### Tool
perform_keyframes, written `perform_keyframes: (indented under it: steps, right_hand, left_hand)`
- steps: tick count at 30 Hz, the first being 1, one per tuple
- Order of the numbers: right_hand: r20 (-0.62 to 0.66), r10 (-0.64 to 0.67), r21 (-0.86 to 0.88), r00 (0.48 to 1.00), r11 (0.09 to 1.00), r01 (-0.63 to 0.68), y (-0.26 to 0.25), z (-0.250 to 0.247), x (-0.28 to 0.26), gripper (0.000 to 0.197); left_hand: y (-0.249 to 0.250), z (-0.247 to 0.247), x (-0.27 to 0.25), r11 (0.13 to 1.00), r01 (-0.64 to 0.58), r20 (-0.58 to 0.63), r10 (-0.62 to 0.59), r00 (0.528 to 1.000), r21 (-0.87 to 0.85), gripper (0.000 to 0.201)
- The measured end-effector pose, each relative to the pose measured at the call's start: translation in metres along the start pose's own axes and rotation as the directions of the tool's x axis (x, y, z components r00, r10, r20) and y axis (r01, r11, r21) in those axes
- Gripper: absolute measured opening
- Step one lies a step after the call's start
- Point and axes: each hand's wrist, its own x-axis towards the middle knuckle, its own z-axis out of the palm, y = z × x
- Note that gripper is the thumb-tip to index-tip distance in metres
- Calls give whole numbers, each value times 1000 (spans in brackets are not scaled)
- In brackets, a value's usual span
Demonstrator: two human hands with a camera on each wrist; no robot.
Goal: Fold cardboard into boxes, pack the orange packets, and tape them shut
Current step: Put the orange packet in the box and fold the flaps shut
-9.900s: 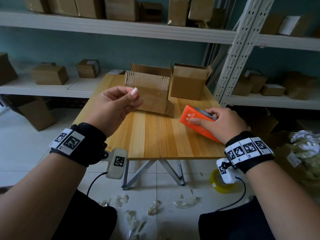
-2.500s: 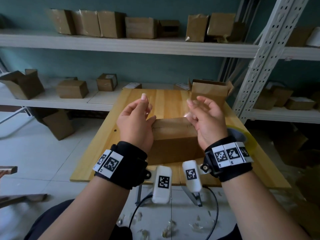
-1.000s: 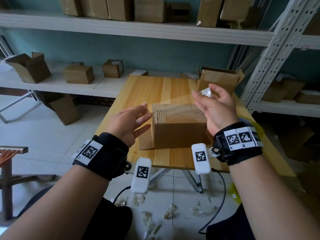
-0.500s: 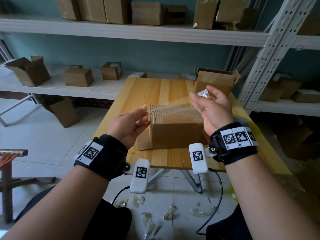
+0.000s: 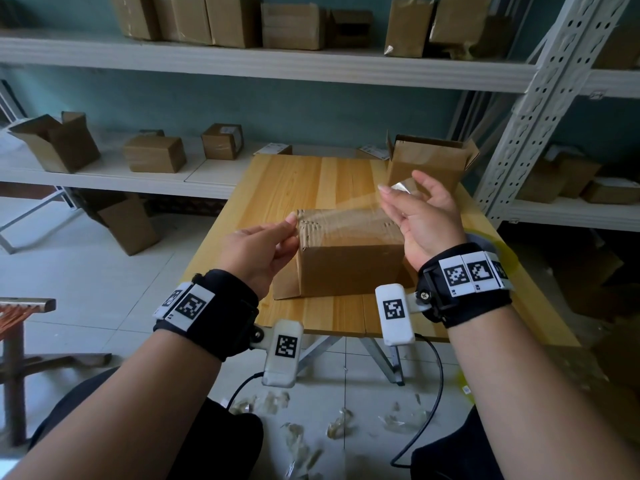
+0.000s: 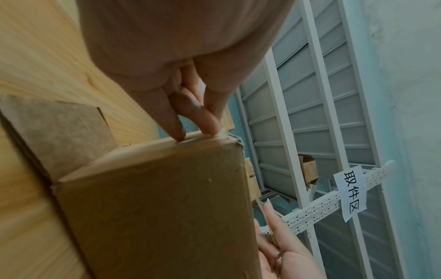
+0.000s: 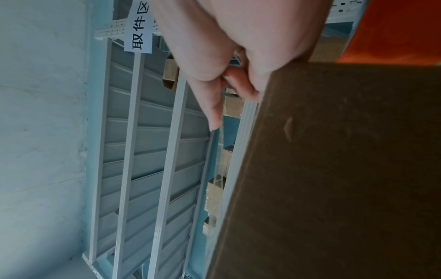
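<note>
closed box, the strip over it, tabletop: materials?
Closed box: brown corrugated cardboard, matte; fluting shows along its top edge. Strip: seemingly clear glossy plastic tape, see-through with glare. Tabletop: light wood planks or veneer, visible grain, smooth finish.

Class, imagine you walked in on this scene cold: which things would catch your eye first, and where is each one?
First, the closed cardboard box near the front edge of the wooden table, between two raised hands. A strip of clear tape stretches over its top: the left hand touches the box's left top edge, and the right hand pinches the tape's other end above the right side. Behind, an open box stands at the table's far right corner.
</note>
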Motion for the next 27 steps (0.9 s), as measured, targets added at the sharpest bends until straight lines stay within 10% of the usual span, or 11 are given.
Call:
perform_keyframes:
  steps: [17,22,27]
  right_hand:
    - [-30,-36,-2,999,999,36,4,3,-4,82]
    - [-57,-41,8,998,999,41,4,4,-7,81]
    - [-57,-38,13,998,999,39,3,5,-7,81]
  left_hand:
    - [-10,23,-8,990,138,-231,-133,964,6,42]
    - [0,26,-9,954,290,-118,-297,948,-68,10]
    - [-2,28,-10,974,220,-70,-224,972,-56,33]
